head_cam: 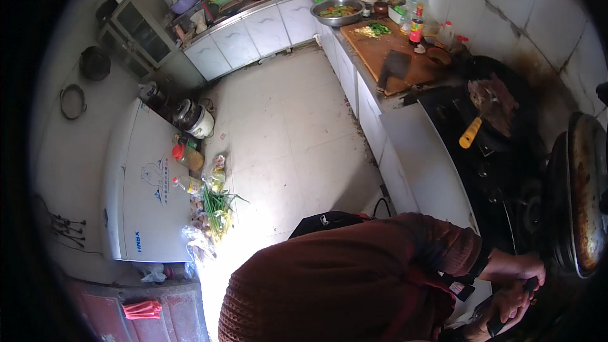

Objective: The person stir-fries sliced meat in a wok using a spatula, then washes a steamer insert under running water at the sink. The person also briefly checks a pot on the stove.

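At the lower right, my left hand (522,267) closes around the upper end of a dark, elongated object (497,324), possibly a bottle. Just below, my right hand (510,305) grips the same object; fingers and shadow hide much of it. Farther up, a wok (491,140) on the black gas stove (449,116) holds dark reddish-brown meat (496,99) and a spatula with a yellow handle (470,133). A cleaver (396,65) lies on the wooden cutting board (368,52), with chopped greens (379,28) and pale minced pieces (365,32) at its far end.
A steel bowl of cut vegetables (337,20) stands beyond the board, near a sauce bottle (416,31). Large round pan lids (586,194) lean at the right. A white chest (152,185) stands across the tiled floor, with green onions (217,211) and jars beside it.
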Demonstrator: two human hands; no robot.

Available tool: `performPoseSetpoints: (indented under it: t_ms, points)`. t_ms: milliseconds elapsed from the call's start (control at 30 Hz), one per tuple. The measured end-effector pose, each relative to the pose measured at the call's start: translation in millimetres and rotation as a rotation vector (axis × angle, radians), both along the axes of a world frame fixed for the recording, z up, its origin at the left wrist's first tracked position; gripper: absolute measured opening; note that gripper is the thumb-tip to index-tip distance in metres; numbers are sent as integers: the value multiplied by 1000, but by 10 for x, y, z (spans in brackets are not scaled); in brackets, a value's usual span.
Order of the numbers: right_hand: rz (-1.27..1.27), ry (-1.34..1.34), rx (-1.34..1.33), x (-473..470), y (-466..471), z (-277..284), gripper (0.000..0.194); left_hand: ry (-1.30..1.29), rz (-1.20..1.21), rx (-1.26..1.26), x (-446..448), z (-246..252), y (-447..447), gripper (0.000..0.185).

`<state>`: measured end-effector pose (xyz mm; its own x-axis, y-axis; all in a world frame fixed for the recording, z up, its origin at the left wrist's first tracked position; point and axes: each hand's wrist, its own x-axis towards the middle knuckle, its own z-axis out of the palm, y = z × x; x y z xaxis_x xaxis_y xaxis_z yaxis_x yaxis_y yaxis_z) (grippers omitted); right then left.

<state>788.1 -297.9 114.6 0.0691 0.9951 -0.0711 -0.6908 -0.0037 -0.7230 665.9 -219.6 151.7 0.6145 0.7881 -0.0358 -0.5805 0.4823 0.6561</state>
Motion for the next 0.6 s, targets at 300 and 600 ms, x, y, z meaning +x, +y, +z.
performPoseSetpoints:
  t_ms: [300,600]
  points:
    - [753,652,67,-1134,-192,462,22,-45,217,91,-1216,364,-523,15]
    - [922,847,-82,-3447,-924,521,11,-1,480,10,-3269,155,-1221,10]
